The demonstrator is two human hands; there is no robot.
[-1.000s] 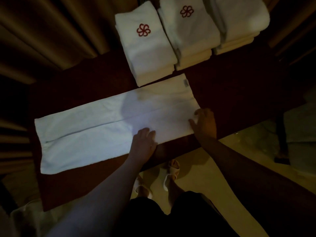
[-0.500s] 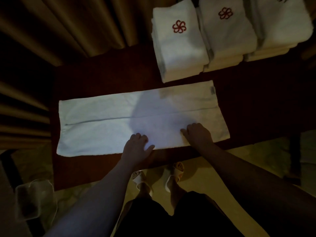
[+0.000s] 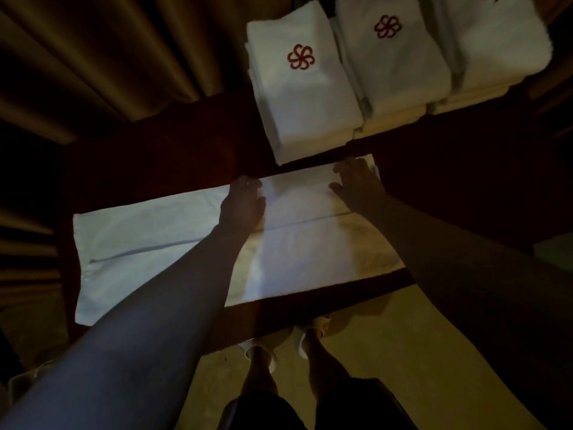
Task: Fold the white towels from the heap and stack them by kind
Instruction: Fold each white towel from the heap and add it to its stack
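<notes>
A long white towel [image 3: 148,243], folded lengthwise into a strip, lies flat across the dark table [image 3: 155,162]. My left hand [image 3: 243,201] rests flat on the towel's far edge near its middle. My right hand [image 3: 359,183] lies with spread fingers on the far right corner of the towel. Behind the strip stand three stacks of folded white towels: the left stack [image 3: 300,97] and the middle stack [image 3: 393,66] show a red flower emblem, while the right stack [image 3: 502,45] is cut off by the frame.
Pleated curtains [image 3: 108,51] hang behind the table at the left. The table's near edge [image 3: 310,302] runs just below the towel. My feet in white slippers [image 3: 304,339] stand on the pale floor beneath it.
Both hands moved from the towel's near edge across to its far edge. The view shifted, so the stacks and towel sit further right and closer.
</notes>
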